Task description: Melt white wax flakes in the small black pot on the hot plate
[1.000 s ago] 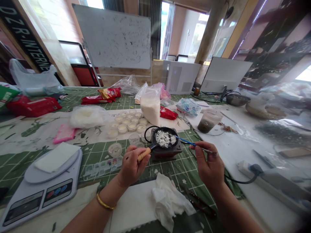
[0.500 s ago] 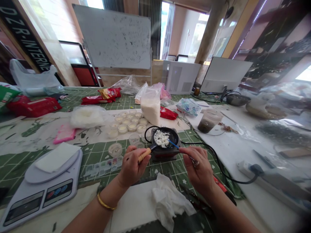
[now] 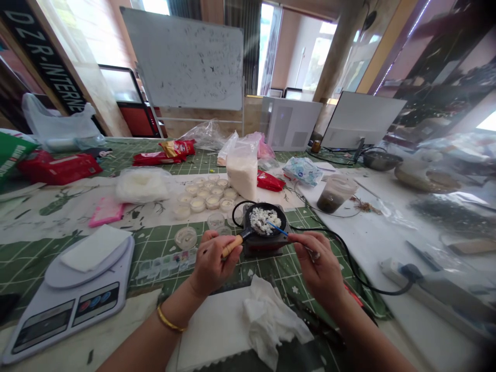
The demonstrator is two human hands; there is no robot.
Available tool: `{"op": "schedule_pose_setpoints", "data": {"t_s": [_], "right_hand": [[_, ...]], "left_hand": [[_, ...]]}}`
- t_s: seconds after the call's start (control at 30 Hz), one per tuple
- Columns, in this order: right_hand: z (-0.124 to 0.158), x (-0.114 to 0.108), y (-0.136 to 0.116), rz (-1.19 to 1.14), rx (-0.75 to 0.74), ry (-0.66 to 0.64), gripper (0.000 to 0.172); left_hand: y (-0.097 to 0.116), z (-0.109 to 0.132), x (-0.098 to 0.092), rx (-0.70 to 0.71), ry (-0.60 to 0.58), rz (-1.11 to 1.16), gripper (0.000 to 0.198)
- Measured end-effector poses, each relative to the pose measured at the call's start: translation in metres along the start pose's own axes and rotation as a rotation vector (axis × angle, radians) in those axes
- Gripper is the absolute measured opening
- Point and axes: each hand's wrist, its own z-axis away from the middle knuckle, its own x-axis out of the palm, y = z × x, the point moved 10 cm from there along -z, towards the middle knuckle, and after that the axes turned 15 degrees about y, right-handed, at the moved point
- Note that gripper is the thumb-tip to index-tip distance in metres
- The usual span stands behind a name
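Note:
My left hand (image 3: 215, 261) is closed around the wooden handle of a small black frying pan (image 3: 284, 221). The pan sits on a small dark hot plate (image 3: 263, 249). White lumps (image 3: 261, 217) lie inside the pan, spread over most of its bottom. Between the fingers of my right hand (image 3: 315, 258) is a thin blue stick (image 3: 277, 228), its tip among the lumps. What the stick's other end looks like is hidden by my hand.
Small round candle-like cups (image 3: 213, 201) and a bag of white granules (image 3: 242, 173) stand behind the pan. At left is a kitchen scale (image 3: 73, 299); at right, a plastic cup of dark liquid (image 3: 334, 195) and a black cable (image 3: 349, 258). Crumpled tissue (image 3: 267, 315) lies in front.
The white lumps have spread out more across the pan, toward its right side. The stick's tip has stayed among them. Both hands keep their grip.

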Motion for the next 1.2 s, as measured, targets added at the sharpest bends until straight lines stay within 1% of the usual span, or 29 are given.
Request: {"op": "schedule_pose_setpoints", "data": {"t_s": [0.1,0.2,0.3,0.4,0.47,0.53,0.63,0.77,0.83,0.9,1.0,1.03,1.13,1.2], "right_hand": [[-0.001,-0.003,0.002,0.007,0.005,0.047,0.024],[0.0,-0.001,0.004,0.026,0.01,0.027,0.023],[0.0,-0.003,0.003,0.006,0.005,0.043,0.024],[0.0,-0.001,0.003,0.023,0.005,0.018,0.022],[-0.001,-0.003,0.004,-0.001,0.018,0.043,0.022],[-0.001,-0.005,0.003,-0.03,0.018,0.057,0.024],[0.0,0.0,0.003,-0.024,0.013,0.003,0.023],[0.0,-0.004,0.001,-0.087,0.028,0.039,0.026],[0.001,0.001,0.001,-0.103,0.035,0.001,0.026],[0.003,0.003,0.002,-0.109,0.05,-0.026,0.024],[0.002,-0.002,0.003,-0.124,0.05,0.036,0.026],[0.002,-0.002,0.003,-0.12,0.042,0.038,0.027],[0.003,0.005,0.003,-0.099,0.035,-0.038,0.026],[0.004,0.007,0.003,-0.111,0.046,-0.049,0.026]], "left_hand": [[-0.001,0.001,0.001,0.0,-0.008,-0.013,0.016],[-0.001,0.001,0.001,-0.007,-0.018,-0.022,0.018],[-0.001,-0.002,-0.002,-0.007,-0.002,-0.039,0.024],[0.0,-0.004,-0.007,-0.003,0.018,-0.01,0.028],[-0.003,-0.004,-0.013,-0.011,0.052,0.003,0.034],[-0.007,-0.005,-0.02,-0.034,0.112,-0.003,0.04],[-0.013,-0.005,-0.027,-0.065,0.168,-0.034,0.041],[-0.011,-0.008,-0.024,-0.054,0.11,-0.072,0.047],[-0.009,-0.01,-0.023,-0.039,0.086,-0.074,0.051],[-0.009,-0.012,-0.024,-0.034,0.088,-0.071,0.053],[-0.013,-0.013,-0.024,-0.056,0.085,-0.062,0.053],[-0.014,-0.012,-0.024,-0.069,0.082,-0.058,0.054],[-0.016,-0.011,-0.023,-0.095,0.088,-0.035,0.051],[-0.013,-0.011,-0.023,-0.079,0.091,-0.016,0.048]]}}
